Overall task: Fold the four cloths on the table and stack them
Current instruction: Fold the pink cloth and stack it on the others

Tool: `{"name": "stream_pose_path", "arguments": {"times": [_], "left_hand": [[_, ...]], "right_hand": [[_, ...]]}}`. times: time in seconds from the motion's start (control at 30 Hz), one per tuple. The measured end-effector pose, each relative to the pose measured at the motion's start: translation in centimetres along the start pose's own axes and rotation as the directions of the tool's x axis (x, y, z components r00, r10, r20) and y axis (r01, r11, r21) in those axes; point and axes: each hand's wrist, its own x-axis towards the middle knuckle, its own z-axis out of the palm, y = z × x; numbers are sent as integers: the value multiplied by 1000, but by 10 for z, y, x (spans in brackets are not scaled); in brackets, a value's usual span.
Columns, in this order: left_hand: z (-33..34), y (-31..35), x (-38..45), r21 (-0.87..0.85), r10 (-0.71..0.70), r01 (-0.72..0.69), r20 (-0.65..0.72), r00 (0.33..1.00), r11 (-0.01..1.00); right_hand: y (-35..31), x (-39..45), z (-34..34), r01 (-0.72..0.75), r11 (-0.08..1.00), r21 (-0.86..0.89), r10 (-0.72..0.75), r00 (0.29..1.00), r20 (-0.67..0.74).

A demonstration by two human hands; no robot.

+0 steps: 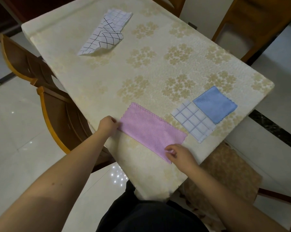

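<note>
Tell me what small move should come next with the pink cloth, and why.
Probably fold the pink cloth in half once more, end to end: it lies as a long strip, the left hand and right hand pinching its ends, while the blue cloth and grid cloth are already squares.

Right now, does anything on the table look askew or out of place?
Yes. The black-lined white cloth lies rumpled at the far end, one corner curled up, unfolded. The folded blue cloth sits offset on the folded grid cloth, not squarely stacked.
</note>
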Motion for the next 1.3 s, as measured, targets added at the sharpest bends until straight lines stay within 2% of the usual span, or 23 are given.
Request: {"name": "stream_pose_path", "arguments": {"times": [0.13, 0.23, 0.33, 0.43, 0.5, 0.57, 0.67, 0.73, 0.8, 0.87, 0.9, 0.93, 1.0, 1.03, 1.13, 1.3], "left_hand": [[3, 6, 3, 121, -59, 47, 99, 993, 992], [3, 8, 4, 88, -85, 73, 136, 987, 993], [2, 9, -3, -18, 18, -17, 91, 996, 1000], [-1, 13, -16, -125, 169, -166, 8, 986, 978], [-3, 21, -28, -128, 271, -271, -23, 962, 954], [-2, 32, -42, -124, 390, -390, -31, 920, 912], [10, 48, -66, -92, 598, -595, 18, 801, 799], [25, 58, -80, -45, 693, -692, 68, 718, 721], [42, 67, -95, -4, 752, -757, 122, 648, 653], [62, 72, -110, -3, 798, -811, 186, 574, 584], [71, 73, -116, 1, 812, -834, 225, 538, 552], [80, 72, -122, 6, 827, -856, 256, 501, 517], [94, 65, -127, 28, 839, -884, 300, 453, 467], [99, 62, -128, 38, 840, -889, 311, 444, 456], [106, 52, -126, 41, 845, -896, 316, 432, 443], [102, 46, -119, 44, 854, -908, 324, 407, 416]], "right_hand": [[-4, 20, -8, 7, 1000, -30, -9, 997, -75], [-7, 37, -15, -38, 999, -30, 34, 992, -125], [-10, 45, -16, -39, 999, 4, 39, 993, -110], [-17, 47, -11, -118, 977, 177, 129, 990, -54], [-18, 47, -8, -136, 961, 242, 156, 986, -66], [-19, 45, -7, -127, 951, 284, 156, 984, -82], [-19, 44, -8, -120, 899, 422, 177, 979, -99], [-23, 43, -11, -141, 785, 603, 242, 966, -88], [-28, 42, -15, -168, 626, 761, 304, 952, -39], [-23, 39, -20, -185, 481, 857, 348, 938, 7], [-19, 37, -22, -182, 448, 875, 363, 932, 8], [-14, 34, -23, -184, 453, 872, 374, 928, 2], [-1, 30, -25, -214, 625, 751, 383, 922, -56], [5, 28, -25, -235, 676, 699, 394, 916, -73], [16, 22, -23, -231, 601, 765, 436, 897, -72], [24, 28, -23, -213, 635, 743, 438, 891, -119]]}}
